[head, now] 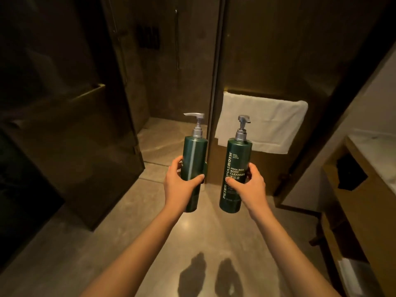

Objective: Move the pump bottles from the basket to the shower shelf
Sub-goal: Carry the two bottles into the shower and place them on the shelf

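Note:
Two dark green pump bottles with silver pumps are held upright in front of me. My left hand (179, 182) grips the left pump bottle (194, 155) around its lower half; its label faces away. My right hand (249, 184) grips the right pump bottle (235, 161), whose white lettering reads "body cleanser". The bottles are apart, side by side, above the floor. Straight ahead is the open shower stall (169, 86), dim inside. A dark recess (150, 37) shows high on its back wall. No basket is in view.
A glass shower door (70, 116) stands open at the left. A glass panel edge (214, 93) divides the stall from a white towel (261, 123) hanging on a rail. A wooden vanity (362, 189) with a pale top stands at the right. Stone floor lies underfoot.

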Demonstrator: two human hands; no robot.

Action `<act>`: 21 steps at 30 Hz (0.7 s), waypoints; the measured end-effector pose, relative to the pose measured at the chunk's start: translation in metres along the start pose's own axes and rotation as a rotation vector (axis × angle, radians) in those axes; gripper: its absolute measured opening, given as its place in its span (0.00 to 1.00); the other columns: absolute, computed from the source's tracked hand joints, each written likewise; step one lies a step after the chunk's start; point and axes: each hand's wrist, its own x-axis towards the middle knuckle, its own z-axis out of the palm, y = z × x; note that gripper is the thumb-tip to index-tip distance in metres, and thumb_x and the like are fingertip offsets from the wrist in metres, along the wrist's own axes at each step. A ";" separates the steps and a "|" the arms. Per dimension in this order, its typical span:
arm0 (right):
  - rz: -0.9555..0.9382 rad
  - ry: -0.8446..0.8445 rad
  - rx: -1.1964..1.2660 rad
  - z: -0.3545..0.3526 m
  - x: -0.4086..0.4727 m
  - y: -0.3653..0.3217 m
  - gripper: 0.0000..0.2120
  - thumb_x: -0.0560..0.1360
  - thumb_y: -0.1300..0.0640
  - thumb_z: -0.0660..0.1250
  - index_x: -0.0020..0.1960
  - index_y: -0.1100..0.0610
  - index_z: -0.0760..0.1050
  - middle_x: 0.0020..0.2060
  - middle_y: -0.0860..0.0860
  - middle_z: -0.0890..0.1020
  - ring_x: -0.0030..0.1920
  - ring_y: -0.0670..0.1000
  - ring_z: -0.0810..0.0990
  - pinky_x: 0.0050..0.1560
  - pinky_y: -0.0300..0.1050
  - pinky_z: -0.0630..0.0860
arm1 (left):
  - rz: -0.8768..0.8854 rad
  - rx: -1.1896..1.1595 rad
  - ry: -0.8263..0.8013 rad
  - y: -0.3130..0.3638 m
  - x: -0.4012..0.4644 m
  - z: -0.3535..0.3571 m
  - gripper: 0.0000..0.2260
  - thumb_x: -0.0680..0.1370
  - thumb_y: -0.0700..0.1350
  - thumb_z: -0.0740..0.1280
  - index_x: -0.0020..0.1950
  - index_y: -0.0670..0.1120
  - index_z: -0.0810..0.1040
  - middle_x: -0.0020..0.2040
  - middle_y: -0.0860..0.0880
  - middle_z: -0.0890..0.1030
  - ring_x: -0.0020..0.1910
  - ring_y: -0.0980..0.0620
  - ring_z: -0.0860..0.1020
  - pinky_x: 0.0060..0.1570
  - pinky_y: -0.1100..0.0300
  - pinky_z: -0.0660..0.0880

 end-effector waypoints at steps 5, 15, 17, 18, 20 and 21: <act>-0.030 -0.036 -0.012 0.044 0.082 -0.002 0.26 0.66 0.57 0.75 0.59 0.47 0.69 0.51 0.45 0.77 0.53 0.47 0.76 0.51 0.44 0.74 | -0.011 0.005 0.053 -0.009 0.083 -0.012 0.31 0.68 0.43 0.76 0.68 0.52 0.68 0.59 0.54 0.74 0.55 0.57 0.71 0.43 0.73 0.64; -0.078 -0.229 0.057 0.125 0.298 -0.021 0.26 0.65 0.61 0.75 0.59 0.51 0.70 0.48 0.45 0.78 0.48 0.43 0.77 0.43 0.35 0.72 | -0.049 0.041 0.226 -0.009 0.272 0.000 0.32 0.66 0.44 0.77 0.67 0.52 0.70 0.61 0.52 0.77 0.58 0.54 0.73 0.58 0.59 0.70; -0.097 -0.268 0.073 0.144 0.338 -0.033 0.26 0.65 0.63 0.75 0.59 0.51 0.69 0.46 0.42 0.78 0.47 0.41 0.77 0.42 0.34 0.71 | -0.056 0.033 0.258 -0.005 0.307 -0.002 0.31 0.67 0.44 0.77 0.67 0.52 0.69 0.60 0.54 0.76 0.58 0.55 0.73 0.57 0.60 0.70; -0.105 -0.289 0.074 0.154 0.356 -0.037 0.26 0.66 0.63 0.75 0.59 0.51 0.69 0.46 0.41 0.77 0.47 0.39 0.76 0.42 0.33 0.70 | -0.061 0.027 0.275 -0.004 0.323 -0.004 0.31 0.67 0.43 0.77 0.67 0.52 0.69 0.59 0.54 0.75 0.57 0.55 0.73 0.56 0.60 0.69; -0.113 -0.328 0.067 0.176 0.388 -0.040 0.27 0.66 0.63 0.75 0.60 0.53 0.69 0.47 0.43 0.77 0.47 0.39 0.75 0.43 0.33 0.69 | -0.080 0.018 0.315 -0.008 0.355 -0.008 0.31 0.67 0.43 0.77 0.67 0.51 0.69 0.57 0.55 0.75 0.55 0.56 0.74 0.55 0.61 0.69; -0.112 -0.344 0.064 0.188 0.403 -0.038 0.27 0.65 0.63 0.75 0.61 0.54 0.69 0.48 0.45 0.77 0.48 0.40 0.75 0.44 0.34 0.70 | -0.088 0.018 0.336 -0.012 0.371 -0.010 0.32 0.66 0.42 0.77 0.68 0.51 0.70 0.57 0.55 0.75 0.55 0.56 0.74 0.55 0.62 0.69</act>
